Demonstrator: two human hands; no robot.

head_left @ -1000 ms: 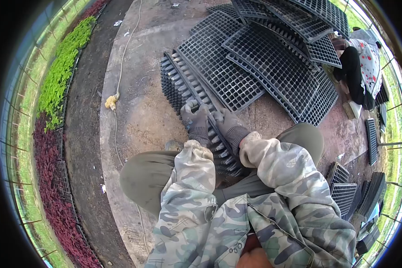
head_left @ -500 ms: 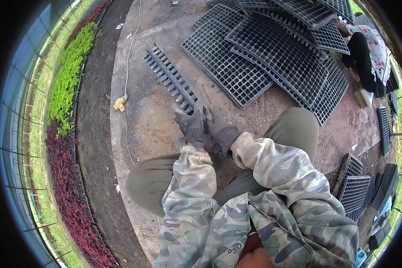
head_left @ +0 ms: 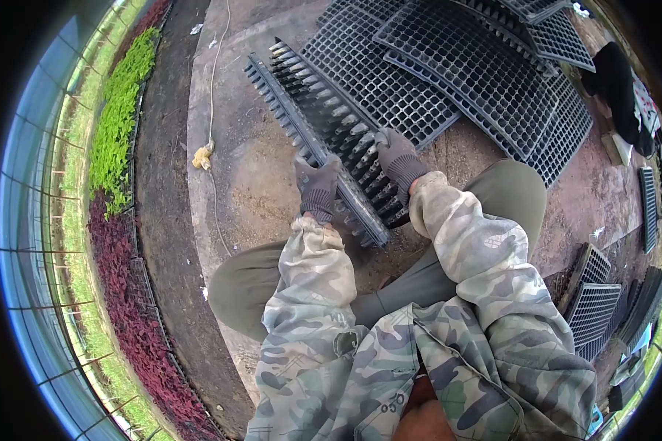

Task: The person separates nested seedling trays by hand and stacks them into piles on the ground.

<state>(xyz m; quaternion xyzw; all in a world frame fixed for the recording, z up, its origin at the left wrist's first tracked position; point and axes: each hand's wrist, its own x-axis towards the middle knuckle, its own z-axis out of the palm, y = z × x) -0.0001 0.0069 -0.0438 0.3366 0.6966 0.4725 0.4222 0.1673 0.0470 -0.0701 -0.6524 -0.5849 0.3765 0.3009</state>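
Two black seedling trays stand on edge in front of me, their rows of cells facing each other with a narrow gap between them. My left hand (head_left: 318, 182), in a grey glove, is closed on the upper edge of the left seedling tray (head_left: 287, 117). The right seedling tray (head_left: 324, 82) leans away to the right, and my right hand (head_left: 397, 158), gloved too, grips its edge near the close end. The fingertips of both hands are partly hidden by the trays.
A loose pile of seedling trays (head_left: 471, 81) lies ahead to the right. Another person (head_left: 618, 88) is at the far right. More trays (head_left: 594, 312) are stacked at lower right. A cord (head_left: 212, 110) with a yellowish lump (head_left: 202, 156) runs along the left, beside green plants (head_left: 118, 125).
The two seedling trays, pressed together before, now stand apart at the cells. My right hand has moved right and up with one; my left hand keeps the other.
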